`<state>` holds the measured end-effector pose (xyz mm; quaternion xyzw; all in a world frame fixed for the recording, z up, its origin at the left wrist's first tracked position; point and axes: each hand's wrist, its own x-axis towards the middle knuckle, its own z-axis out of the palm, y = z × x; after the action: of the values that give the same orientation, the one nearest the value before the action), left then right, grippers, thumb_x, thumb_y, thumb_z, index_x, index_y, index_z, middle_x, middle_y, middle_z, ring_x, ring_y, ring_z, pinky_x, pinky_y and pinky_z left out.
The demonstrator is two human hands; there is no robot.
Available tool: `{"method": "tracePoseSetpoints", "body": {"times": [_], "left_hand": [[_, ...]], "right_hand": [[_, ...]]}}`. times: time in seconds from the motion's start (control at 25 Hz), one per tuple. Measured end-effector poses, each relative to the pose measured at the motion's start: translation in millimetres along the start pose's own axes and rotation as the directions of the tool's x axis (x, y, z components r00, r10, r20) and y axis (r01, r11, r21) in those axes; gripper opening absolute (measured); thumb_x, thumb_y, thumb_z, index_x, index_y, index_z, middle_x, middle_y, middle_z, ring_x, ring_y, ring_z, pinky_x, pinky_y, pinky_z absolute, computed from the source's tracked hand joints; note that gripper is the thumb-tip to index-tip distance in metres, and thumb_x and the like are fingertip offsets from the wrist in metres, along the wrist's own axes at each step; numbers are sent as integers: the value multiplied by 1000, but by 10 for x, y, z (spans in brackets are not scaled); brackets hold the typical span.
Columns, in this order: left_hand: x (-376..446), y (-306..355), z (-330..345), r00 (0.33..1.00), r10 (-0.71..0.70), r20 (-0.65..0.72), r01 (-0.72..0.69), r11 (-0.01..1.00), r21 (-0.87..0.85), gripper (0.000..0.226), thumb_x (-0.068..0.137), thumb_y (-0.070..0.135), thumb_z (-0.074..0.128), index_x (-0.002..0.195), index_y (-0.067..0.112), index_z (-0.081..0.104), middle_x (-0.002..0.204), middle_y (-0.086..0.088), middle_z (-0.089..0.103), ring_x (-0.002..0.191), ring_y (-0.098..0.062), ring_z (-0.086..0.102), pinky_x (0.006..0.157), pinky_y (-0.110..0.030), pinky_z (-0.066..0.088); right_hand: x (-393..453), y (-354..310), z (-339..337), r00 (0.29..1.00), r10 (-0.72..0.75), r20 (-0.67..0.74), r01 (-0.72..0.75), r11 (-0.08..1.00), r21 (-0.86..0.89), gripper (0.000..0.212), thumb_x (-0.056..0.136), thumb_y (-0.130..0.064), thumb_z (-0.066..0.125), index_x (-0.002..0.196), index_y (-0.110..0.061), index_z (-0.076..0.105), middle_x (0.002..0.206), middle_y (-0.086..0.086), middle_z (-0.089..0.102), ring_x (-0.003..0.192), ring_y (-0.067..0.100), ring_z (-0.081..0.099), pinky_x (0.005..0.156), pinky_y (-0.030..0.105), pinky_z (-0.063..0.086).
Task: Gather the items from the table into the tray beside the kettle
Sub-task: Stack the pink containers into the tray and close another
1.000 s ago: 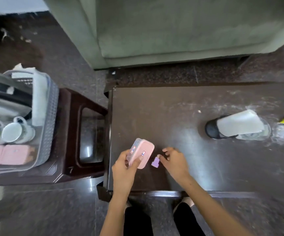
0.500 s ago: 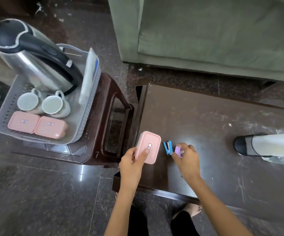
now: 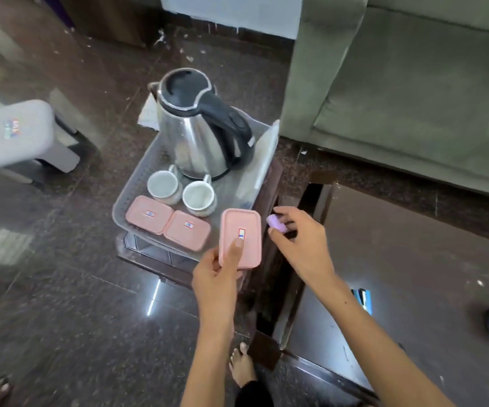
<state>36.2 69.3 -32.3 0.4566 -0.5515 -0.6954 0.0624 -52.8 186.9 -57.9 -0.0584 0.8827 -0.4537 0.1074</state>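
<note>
This is a home living room. A green upholstered sofa (image 3: 399, 98) fills the upper right, standing on a polished dark stone floor (image 3: 61, 318) that reflects light. Before the sofa sits a low dark wooden bench (image 3: 413, 274) like a coffee table. Beside its left edge, a small dark side stand (image 3: 269, 189) carries a tray (image 3: 137, 183) with a steel electric kettle (image 3: 199, 133) and two teacups (image 3: 180, 192). A grey plastic stool (image 3: 17, 133) stands further left.

Counts around the tray and table

Three pink boxes (image 3: 239, 238), two of them lying in one tray (image 3: 137, 174); two white cups (image 3: 163, 184); one kettle (image 3: 199, 127); one small purple item (image 3: 276, 223); one blue item (image 3: 363, 299) on one dark table (image 3: 428, 274); one grey stool (image 3: 17, 133); two hands (image 3: 302, 245).
</note>
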Motion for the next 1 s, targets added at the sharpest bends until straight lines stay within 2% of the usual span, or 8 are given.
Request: {"method": "tracePoseSetpoints", "body": {"times": [0.16,0.32,0.48,0.6,0.68,0.8,0.88,1.0], "left_hand": [[263,196,-377,998,-1,-62,-3,998,-65,19,85,28,67,96,12,69,88,-5,72,80,-15,68,63,-17,57],[470,237,-554,997,-27,-76,20,996,-81,22,85,30,67,97,12,69,87,-2,73,74,-7,70,66,-19,58],[579,214,-625,994,-71,-86,59,989,-133,25,86,27,67,99,6,68,90,-6,72,76,-13,69,65,-20,58],[651,199,-662,991,-101,-88,86,983,-161,28,85,26,67,102,4,65,96,-11,71,83,-18,69,63,-19,58],[703,204,-661,988,-124,-87,106,976,-192,33,84,26,68,105,2,62,99,-12,71,89,-22,70,63,-18,57],[761,232,-631,985,-156,-72,135,962,-237,35,85,23,67,111,1,59,103,-14,71,90,-21,71,65,-18,56],[790,268,-612,987,-158,-28,144,948,-283,34,87,23,65,113,1,59,103,-17,72,89,-23,72,68,-20,57],[848,304,-622,992,-121,17,121,946,-301,29,89,22,62,112,4,63,99,-14,73,84,-21,72,70,-24,58]], "right_hand": [[228,-269,438,992,-122,38,127,978,-168,11,84,-27,62,92,-19,62,88,-2,66,78,18,62,67,39,53],[439,-455,775,946,-263,191,325,804,-498,10,77,-17,65,86,-14,70,85,8,64,77,28,62,66,34,49],[453,-487,996,956,-175,237,293,640,-710,17,57,-15,80,60,-15,63,60,4,61,55,26,62,49,24,39],[414,-505,994,959,-159,236,284,580,-763,16,63,-22,80,71,-18,66,72,0,64,67,22,64,54,24,43],[399,-506,992,963,-96,251,240,730,-640,13,86,-27,60,93,-18,66,93,0,65,88,23,63,69,30,46],[279,-667,987,971,-11,239,52,985,-164,31,92,-45,50,77,-23,68,74,-8,69,75,12,66,71,33,52],[227,-772,1008,960,25,279,-44,997,63,34,91,-49,50,66,-30,65,60,-13,65,64,5,63,70,28,52],[298,-860,1110,970,51,236,-89,984,154,11,88,-33,62,79,-34,69,74,-10,71,69,10,67,74,39,57]]}}
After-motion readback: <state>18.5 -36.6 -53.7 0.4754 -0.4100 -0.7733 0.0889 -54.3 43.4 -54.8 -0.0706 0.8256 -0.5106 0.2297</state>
